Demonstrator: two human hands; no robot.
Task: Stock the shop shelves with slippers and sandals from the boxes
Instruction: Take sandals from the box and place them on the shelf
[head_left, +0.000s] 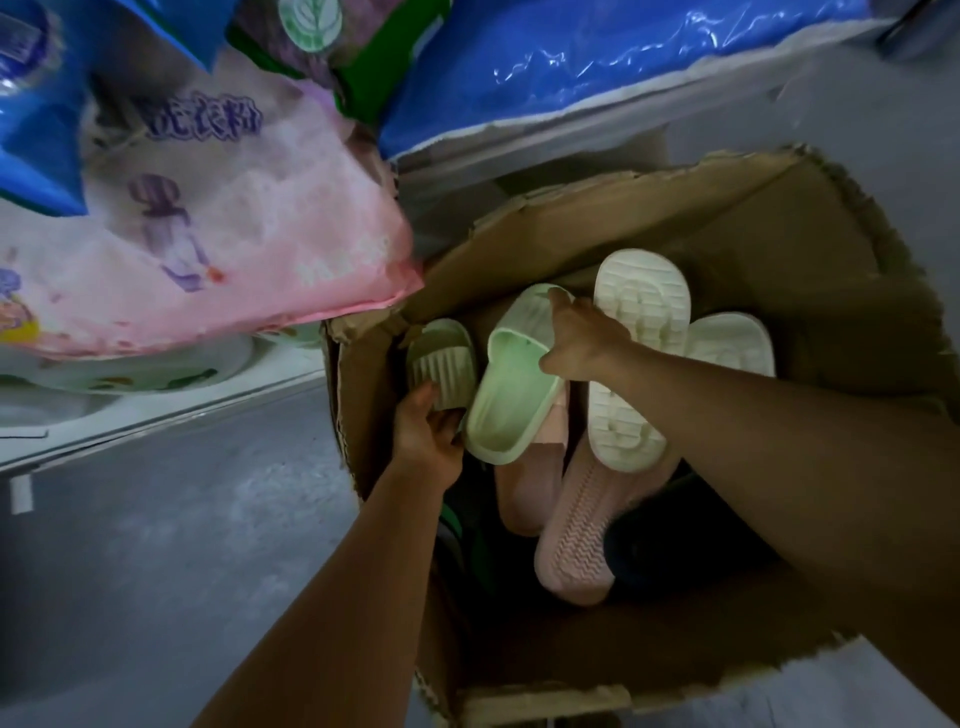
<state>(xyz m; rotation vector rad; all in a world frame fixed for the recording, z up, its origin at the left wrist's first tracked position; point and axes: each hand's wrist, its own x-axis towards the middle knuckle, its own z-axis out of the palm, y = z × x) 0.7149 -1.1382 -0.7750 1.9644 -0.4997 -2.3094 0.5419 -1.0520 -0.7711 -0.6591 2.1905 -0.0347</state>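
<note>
Both hands were down inside an open cardboard box (597, 234) that stood on a grey floor (156, 545). The left hand (428, 431) had its fingers curled round the near end of a pale green ribbed slipper (441, 358) that stood against the box's left wall. The right hand (582, 338) gripped the strap of a second green slipper (511, 410), thumb on the near side and fingers over the far side; this slipper lay sole down, its footbed facing up, just right of the ribbed one.

Beside it, to the right, a cream slipper (636, 332) lay upside down with its grooved sole showing, partly crossed by the right forearm. Another cream slipper (737, 343) lay behind it, touching it, near the box's far right side. Under these lay 2 pink slippers: one (582, 530) sole up with a zigzag tread, the other (524, 493) mostly covered by the green slipper. Darker things lay deeper in the box, too dim to make out.

To the left of the box, a white shelf (171, 410) carried a pink printed bag (234, 223), with blue plastic packs (597, 62) stacked higher up.
</note>
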